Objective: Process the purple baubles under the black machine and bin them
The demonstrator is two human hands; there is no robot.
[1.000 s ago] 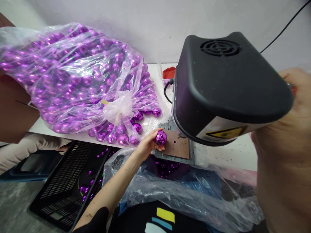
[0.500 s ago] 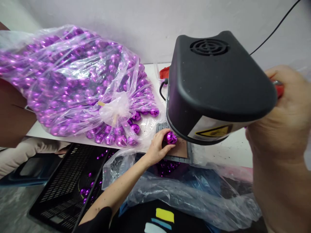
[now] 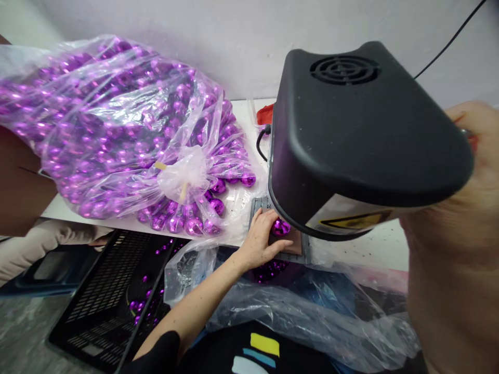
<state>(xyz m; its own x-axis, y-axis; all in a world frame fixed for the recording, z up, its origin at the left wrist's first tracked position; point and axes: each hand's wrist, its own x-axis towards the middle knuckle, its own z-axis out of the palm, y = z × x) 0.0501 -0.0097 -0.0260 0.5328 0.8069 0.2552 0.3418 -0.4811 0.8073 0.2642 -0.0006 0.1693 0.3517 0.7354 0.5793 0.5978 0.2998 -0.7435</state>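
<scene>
Under the black machine head (image 3: 351, 135), on the brown plate (image 3: 294, 241), the left hand (image 3: 261, 236) now pinches one purple ball (image 3: 280, 227), carried in from the plate's edge and ready beneath it. The right hand (image 3: 468, 208) seems clamped on a red handle (image 3: 470, 139), mostly hidden. One tied bag (image 3: 125, 130) holds countless balls; one black crate (image 3: 113, 296), a few.
</scene>
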